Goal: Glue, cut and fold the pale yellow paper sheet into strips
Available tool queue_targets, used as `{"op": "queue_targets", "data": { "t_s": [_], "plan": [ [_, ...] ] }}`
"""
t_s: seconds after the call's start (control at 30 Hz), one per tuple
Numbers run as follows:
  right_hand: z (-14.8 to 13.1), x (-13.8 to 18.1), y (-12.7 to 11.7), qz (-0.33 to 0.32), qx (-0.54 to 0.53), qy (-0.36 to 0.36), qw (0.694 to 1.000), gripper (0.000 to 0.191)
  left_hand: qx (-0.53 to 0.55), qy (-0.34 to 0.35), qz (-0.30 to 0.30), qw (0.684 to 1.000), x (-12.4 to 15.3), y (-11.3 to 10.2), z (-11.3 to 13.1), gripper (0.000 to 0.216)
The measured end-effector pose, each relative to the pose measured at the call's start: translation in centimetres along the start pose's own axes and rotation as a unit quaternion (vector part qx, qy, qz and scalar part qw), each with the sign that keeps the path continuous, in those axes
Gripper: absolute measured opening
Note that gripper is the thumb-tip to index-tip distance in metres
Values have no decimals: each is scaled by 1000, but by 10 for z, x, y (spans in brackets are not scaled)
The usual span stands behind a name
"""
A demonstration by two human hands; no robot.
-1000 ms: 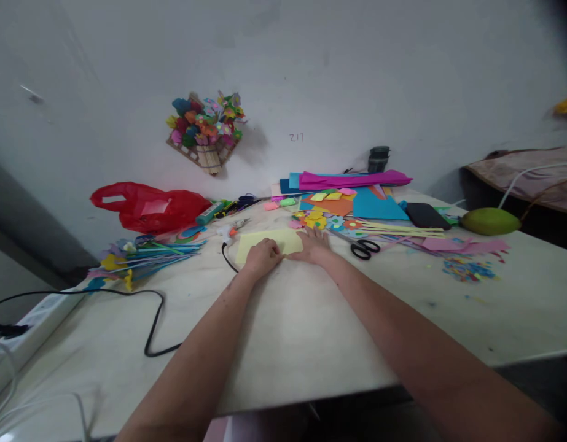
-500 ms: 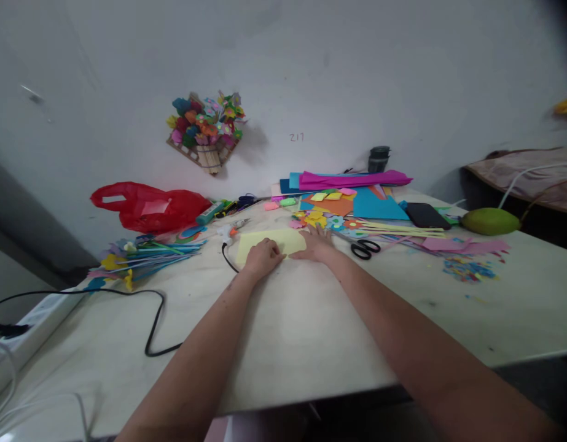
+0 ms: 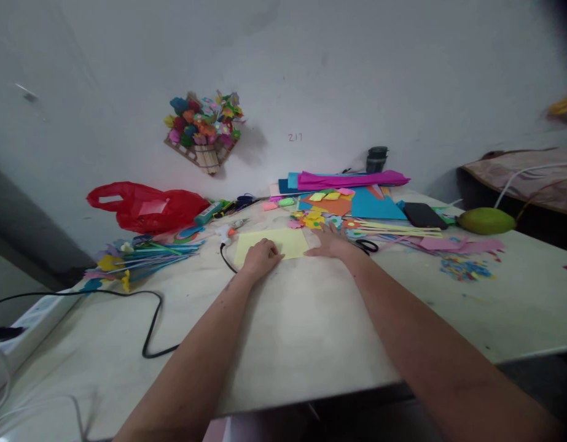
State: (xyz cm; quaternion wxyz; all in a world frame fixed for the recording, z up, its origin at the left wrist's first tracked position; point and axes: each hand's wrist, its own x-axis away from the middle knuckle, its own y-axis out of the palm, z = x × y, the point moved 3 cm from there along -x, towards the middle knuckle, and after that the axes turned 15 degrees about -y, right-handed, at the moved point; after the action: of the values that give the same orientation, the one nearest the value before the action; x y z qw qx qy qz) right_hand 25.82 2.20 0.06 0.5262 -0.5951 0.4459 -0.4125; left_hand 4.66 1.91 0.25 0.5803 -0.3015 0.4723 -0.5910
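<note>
A pale yellow sheet of paper (image 3: 283, 240) lies flat on the light table (image 3: 311, 319). My left hand (image 3: 261, 258) rests on its near edge with the fingers curled down onto it. My right hand (image 3: 332, 242) lies flat on the table just right of the sheet, fingers stretched toward the small paper flowers (image 3: 313, 218). Black scissors (image 3: 368, 246) lie right beside that hand, partly hidden by it.
Coloured paper sheets (image 3: 352, 181), a black phone (image 3: 424, 215), a green mango (image 3: 486, 220) and paper scraps (image 3: 462, 268) lie to the right. A red bag (image 3: 147, 205), paper flower stems (image 3: 140, 255), a glue gun (image 3: 230, 230), its black cable (image 3: 149, 319) and a power strip (image 3: 25, 322) are left.
My right hand has slid to the right, off the yellow sheet and up against the scissors. My left hand has stayed on the sheet.
</note>
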Motion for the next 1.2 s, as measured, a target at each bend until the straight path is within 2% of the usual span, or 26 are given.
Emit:
{"op": "queue_targets", "data": {
  "t_s": [0.57, 0.87, 1.2],
  "plan": [
    [4, 0, 2, 18, 0, -15, 1000, 94, -6, 2, 3, 1000, -1, 0, 1, 17],
    [-21, -1, 0, 32, -14, -30, 999, 98, 0, 0, -2, 1000, 0, 0, 1, 17],
    [-51, -6, -2, 32, -9, -40, 999, 90, -5, 1, 4, 1000, 1, 0, 2, 15]
  ]
}}
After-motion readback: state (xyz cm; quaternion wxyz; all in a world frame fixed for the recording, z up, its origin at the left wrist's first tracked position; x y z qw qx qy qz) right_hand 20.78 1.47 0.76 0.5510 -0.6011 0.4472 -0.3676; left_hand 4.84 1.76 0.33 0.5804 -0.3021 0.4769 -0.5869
